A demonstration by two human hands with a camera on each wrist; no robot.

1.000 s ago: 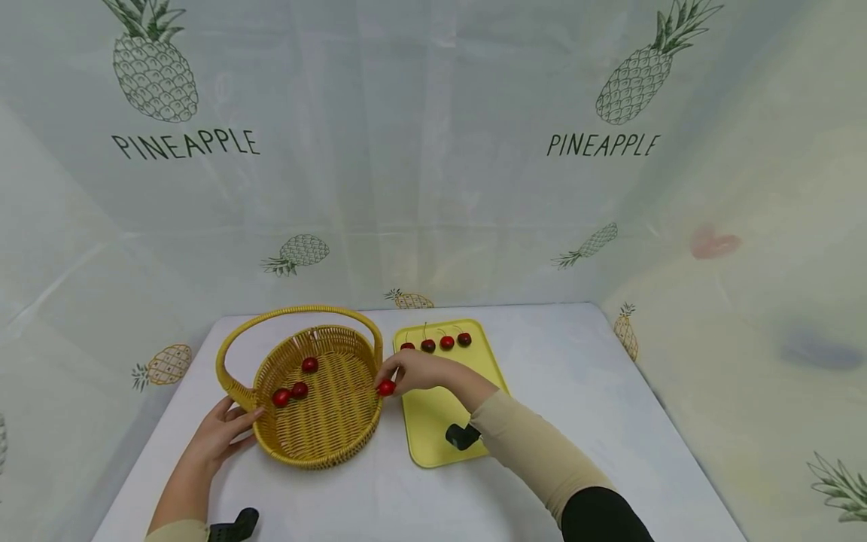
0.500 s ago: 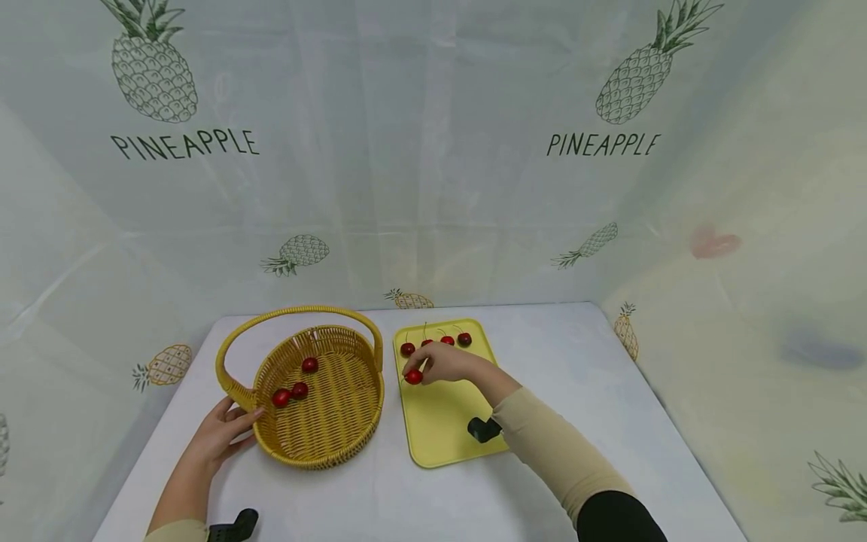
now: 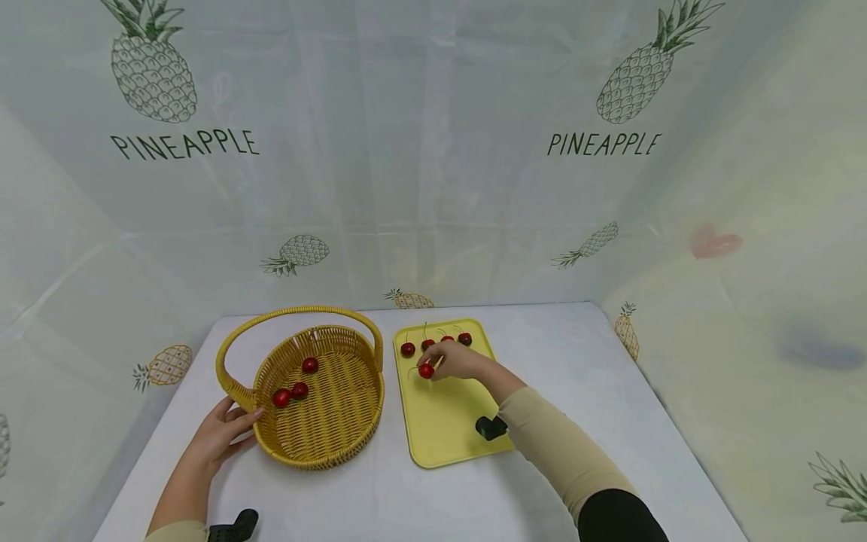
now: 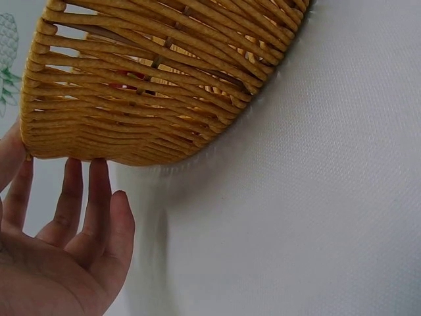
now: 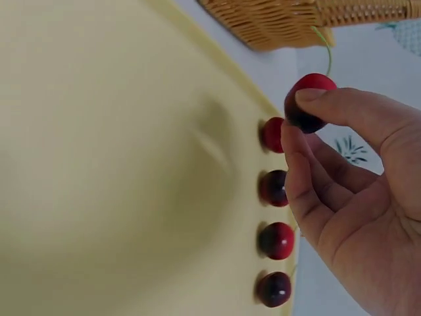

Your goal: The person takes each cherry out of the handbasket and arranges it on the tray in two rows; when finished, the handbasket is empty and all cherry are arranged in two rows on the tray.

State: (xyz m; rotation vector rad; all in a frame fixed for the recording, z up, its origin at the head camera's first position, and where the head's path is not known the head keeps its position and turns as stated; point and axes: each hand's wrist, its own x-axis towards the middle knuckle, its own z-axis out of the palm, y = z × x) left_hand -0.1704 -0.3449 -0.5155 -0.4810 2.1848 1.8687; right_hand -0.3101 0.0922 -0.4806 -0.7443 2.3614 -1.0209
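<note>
My right hand (image 3: pixel 455 361) pinches a red cherry (image 3: pixel 425 371) between thumb and fingers, above the yellow tray (image 3: pixel 440 429). In the right wrist view the cherry (image 5: pixel 309 104) shows a green stem pointing up. Several more cherries (image 5: pixel 275 240) stand in a row along the tray's far edge, one partly behind the fingers. On the left, my left hand (image 3: pixel 220 433) holds the yellow woven basket (image 3: pixel 332 406) near the handle's base, thumb at the rim and fingers against the outer wall. Three cherries (image 3: pixel 299 390) lie inside the basket.
The basket's tall handle (image 3: pixel 305 309) arches over its far side. Both containers stand side by side on a white table (image 3: pixel 576 421), with a narrow gap between them. A curtain (image 3: pixel 433 165) printed with pineapples hangs behind the table.
My right hand has moved right with the cherry, from the basket's right rim to over the tray. The left hand, the basket and its three cherries have stayed in place.
</note>
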